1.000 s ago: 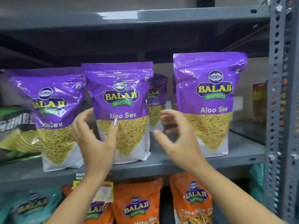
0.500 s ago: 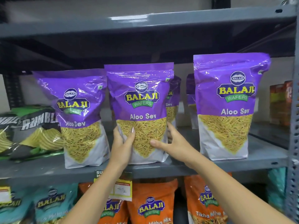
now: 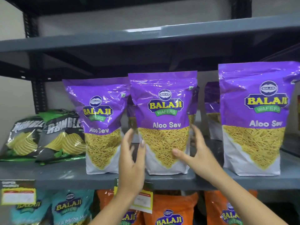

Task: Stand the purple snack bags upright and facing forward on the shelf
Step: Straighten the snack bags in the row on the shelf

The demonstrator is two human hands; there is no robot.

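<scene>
Head view: middle purple bag (image 3: 163,120) upright, label forward, at shelf (image 3: 65,174) front edge. Left hand (image 3: 132,157), right hand (image 3: 194,153) flank lower sides, fingers spread, cupping loosely to steady; firm contact unclear.

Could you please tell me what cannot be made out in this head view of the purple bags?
- Back-row bags: mostly hidden by the front bags; facing unclear.
- Right bag: top corner cut off by the frame edge.
- Left hand, right hand: motion-blurred beside the middle bag; grip unclear.
- Price tag: print too small.
</scene>
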